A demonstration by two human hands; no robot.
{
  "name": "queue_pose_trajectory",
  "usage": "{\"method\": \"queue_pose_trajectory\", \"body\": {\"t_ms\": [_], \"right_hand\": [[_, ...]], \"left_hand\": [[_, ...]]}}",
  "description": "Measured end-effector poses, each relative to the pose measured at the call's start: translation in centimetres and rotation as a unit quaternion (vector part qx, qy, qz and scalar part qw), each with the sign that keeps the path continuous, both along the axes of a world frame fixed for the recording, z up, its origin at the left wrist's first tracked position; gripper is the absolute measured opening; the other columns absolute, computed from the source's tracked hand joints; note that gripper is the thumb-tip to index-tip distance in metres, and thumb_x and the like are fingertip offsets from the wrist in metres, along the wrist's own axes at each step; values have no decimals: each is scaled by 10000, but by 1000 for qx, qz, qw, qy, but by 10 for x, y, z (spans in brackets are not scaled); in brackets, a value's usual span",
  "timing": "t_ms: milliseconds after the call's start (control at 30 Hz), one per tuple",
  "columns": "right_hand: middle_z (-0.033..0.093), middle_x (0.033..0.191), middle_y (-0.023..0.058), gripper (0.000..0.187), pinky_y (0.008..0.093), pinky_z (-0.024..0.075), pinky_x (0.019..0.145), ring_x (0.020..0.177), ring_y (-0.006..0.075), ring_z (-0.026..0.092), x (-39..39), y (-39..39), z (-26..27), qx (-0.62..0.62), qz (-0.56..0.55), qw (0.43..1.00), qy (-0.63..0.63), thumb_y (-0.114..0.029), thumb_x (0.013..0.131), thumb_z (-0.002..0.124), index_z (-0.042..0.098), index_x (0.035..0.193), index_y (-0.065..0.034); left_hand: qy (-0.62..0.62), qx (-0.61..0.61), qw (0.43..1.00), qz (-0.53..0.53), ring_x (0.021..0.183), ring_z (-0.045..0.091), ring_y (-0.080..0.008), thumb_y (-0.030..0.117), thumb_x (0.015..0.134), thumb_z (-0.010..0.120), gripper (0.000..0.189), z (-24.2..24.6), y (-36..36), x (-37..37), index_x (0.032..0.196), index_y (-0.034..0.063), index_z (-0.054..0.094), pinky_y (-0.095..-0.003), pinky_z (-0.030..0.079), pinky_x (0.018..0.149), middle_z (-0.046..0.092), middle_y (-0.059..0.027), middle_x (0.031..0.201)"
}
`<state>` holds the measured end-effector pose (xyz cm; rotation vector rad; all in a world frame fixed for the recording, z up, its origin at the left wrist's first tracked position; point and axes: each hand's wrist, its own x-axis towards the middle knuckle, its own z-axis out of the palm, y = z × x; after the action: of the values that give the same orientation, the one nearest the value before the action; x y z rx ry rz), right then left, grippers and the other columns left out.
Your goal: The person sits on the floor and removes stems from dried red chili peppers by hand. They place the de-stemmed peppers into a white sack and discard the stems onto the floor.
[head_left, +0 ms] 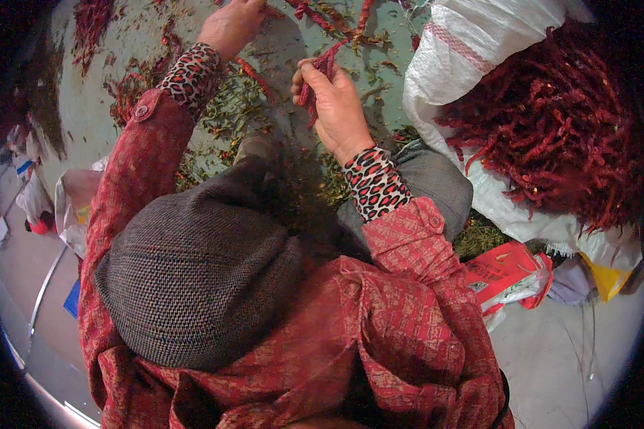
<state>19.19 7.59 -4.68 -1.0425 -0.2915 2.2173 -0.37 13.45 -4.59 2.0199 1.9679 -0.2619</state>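
Observation:
Between the thumb and curled fingers of my right hand (333,102) are thin dried red chili peppers (320,80), their ends hanging below the palm. My left hand (233,27) reaches out at the top edge, its fingertips partly cut off by the frame; whether it holds anything cannot be seen. More dried red chilies (322,21) lie on the green-grey floor just beyond both hands, some with long wrinkled pods. Dry stems and leaf scraps (236,107) are scattered below my left hand, between my knees and the chilies.
At the right, a white woven sack (434,69) lies open with a large heap of dark red dried chilies (547,134). Near its lower edge are a red printed bag (502,271) and a yellow piece (607,276). A whitish plastic bag (71,204) stands at the left. My knees are bent below my hands.

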Motion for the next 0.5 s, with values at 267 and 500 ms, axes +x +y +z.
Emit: {"method": "queue_pose_trajectory", "body": {"t_ms": [267,500], "right_hand": [[512,998,20,234,270,433,756,889,117,498,-11,-3,-2,94,-99,990,-26,-221,853,502,480,1015,-54],[536,847,72,137,291,434,625,743,174,524,-2,-8,-21,-67,-151,986,0,-153,844,495,506,915,-36]], "left_hand": [[-283,77,956,-8,740,555,-291,125,773,542,173,33,-45,65,931,57,528,-348,464,638,547,-117,824],[-339,10,941,6,809,545,-310,121,799,497,228,24,-39,35,1020,70,507,-349,458,676,528,-124,927]]}}
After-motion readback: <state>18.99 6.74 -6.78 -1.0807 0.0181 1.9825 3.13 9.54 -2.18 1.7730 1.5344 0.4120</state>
